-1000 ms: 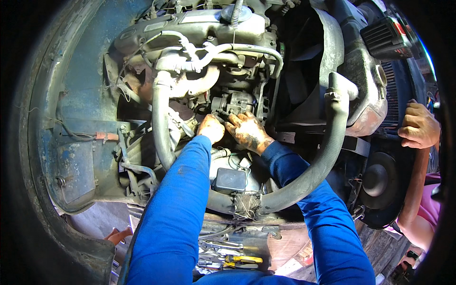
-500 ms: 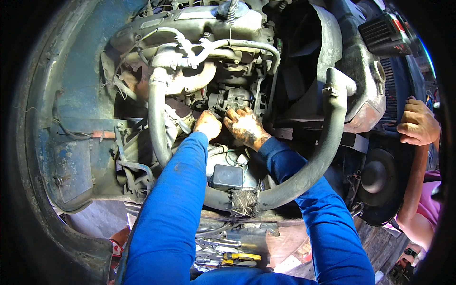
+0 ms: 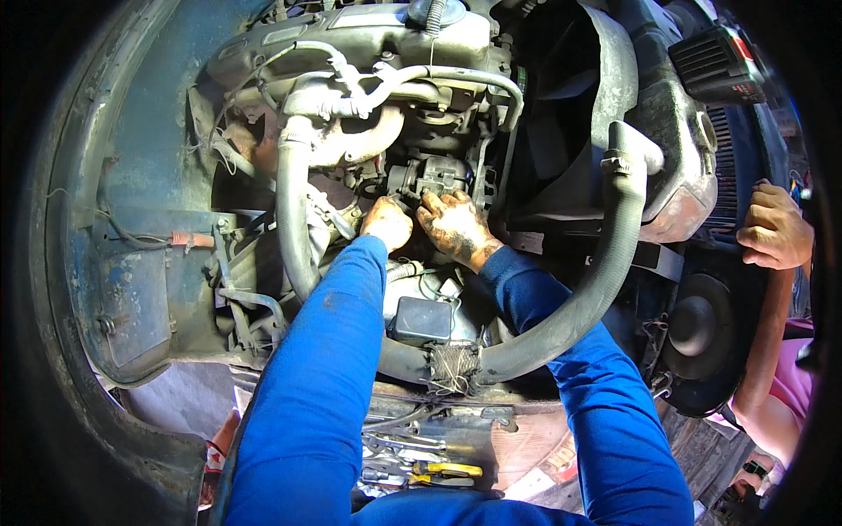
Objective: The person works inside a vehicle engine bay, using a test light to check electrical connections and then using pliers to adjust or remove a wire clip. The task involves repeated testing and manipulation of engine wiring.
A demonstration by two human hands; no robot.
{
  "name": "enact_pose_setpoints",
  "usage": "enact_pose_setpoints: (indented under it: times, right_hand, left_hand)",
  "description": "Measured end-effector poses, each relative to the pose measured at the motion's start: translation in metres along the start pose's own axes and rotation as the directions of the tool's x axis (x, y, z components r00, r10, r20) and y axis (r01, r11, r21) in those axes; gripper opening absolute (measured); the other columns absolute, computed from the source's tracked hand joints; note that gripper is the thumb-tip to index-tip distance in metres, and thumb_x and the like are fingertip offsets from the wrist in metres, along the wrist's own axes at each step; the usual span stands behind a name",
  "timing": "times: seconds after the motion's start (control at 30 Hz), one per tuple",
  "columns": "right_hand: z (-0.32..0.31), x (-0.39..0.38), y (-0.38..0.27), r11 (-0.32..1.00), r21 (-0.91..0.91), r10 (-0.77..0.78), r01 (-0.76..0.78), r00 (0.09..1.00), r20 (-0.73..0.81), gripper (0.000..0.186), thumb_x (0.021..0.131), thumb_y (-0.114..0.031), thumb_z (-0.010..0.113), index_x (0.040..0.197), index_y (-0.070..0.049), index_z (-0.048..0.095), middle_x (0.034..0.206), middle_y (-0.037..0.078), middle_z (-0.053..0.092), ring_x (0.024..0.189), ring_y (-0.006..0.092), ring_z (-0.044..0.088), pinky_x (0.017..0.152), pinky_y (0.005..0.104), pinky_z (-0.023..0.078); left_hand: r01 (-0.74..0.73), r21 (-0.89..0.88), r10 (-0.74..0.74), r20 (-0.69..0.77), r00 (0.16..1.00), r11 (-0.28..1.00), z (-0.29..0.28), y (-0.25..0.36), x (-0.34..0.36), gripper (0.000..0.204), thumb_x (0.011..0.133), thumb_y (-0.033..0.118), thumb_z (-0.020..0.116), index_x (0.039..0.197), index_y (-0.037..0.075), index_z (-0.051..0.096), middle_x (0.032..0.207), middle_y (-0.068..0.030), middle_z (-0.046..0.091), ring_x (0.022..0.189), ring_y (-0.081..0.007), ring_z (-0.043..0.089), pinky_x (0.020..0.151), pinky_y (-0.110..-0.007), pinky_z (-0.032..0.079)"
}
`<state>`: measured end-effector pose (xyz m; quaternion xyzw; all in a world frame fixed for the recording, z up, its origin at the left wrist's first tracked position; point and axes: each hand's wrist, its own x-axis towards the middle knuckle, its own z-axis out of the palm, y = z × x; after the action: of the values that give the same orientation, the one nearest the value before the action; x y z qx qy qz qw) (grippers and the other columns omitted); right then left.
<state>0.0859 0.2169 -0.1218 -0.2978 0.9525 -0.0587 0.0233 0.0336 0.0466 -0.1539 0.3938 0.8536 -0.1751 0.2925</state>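
Note:
Deep in an engine bay, a metal unit that looks like an alternator (image 3: pixel 430 174) sits below the engine's valve cover. My left hand (image 3: pixel 387 223) is closed in a fist at its near left side; whatever the fingers hold is hidden. Grime covers my right hand (image 3: pixel 458 230), whose fingers are bent over the near edge of the unit, the thumb side toward my left hand. A thick grey hose (image 3: pixel 605 272) loops around and over both of my blue-sleeved forearms. Below the hands lies a black box-shaped part (image 3: pixel 422 320).
Cloth or mesh wrapping (image 3: pixel 453 368) binds the hose's lower bend. Pliers with yellow handles (image 3: pixel 445 474) lie among tools at the front edge. A fan shroud (image 3: pixel 614 79) stands right of the engine. At far right, another person's hand (image 3: pixel 775 226) rests on the bay's edge.
The whole view has shifted slightly. Both hands stay at the same unit, with only a small shift of the right fingers.

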Motion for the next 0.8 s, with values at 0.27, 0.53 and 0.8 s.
enact_pose_setpoints:
  times: [0.27,0.53,0.8]
  right_hand:
    - [-0.003,-0.001,-0.002,0.997,0.075,0.005,-0.007,1.000,0.029,0.057,0.058,-0.024,0.081,0.111,-0.010,0.066,0.114,0.009,0.060,0.096,0.0279,0.065,0.089,0.0423,0.048]
    - [-0.005,-0.002,0.000,0.998,0.045,-0.038,0.040,0.998,-0.041,0.022,0.086,-0.020,0.059,0.104,-0.012,0.069,0.107,0.009,0.062,0.092,0.0260,0.068,0.084,0.0414,0.051]
    - [-0.004,-0.003,0.000,0.996,0.084,-0.034,0.036,0.999,-0.028,0.028,0.086,-0.020,0.060,0.111,-0.013,0.069,0.112,0.011,0.062,0.097,0.0284,0.068,0.088,0.0436,0.050]
  left_hand:
    - [-0.034,0.027,0.035,-0.019,0.999,0.999,0.000,-0.001,-0.001,0.036,0.096,0.021,0.047,0.108,0.008,0.078,0.114,-0.0092,0.075,0.111,-0.0257,0.069,0.095,-0.038,0.051]
    - [0.057,-0.096,-0.060,-0.031,0.998,0.994,0.014,-0.001,0.010,0.034,0.095,0.020,0.048,0.107,0.007,0.078,0.114,-0.0108,0.074,0.110,-0.0262,0.069,0.095,-0.038,0.052]
    - [0.000,-0.007,0.000,0.001,1.000,1.000,0.000,0.001,0.000,0.035,0.096,0.020,0.048,0.109,0.009,0.078,0.116,-0.0090,0.074,0.110,-0.0238,0.069,0.095,-0.038,0.051]
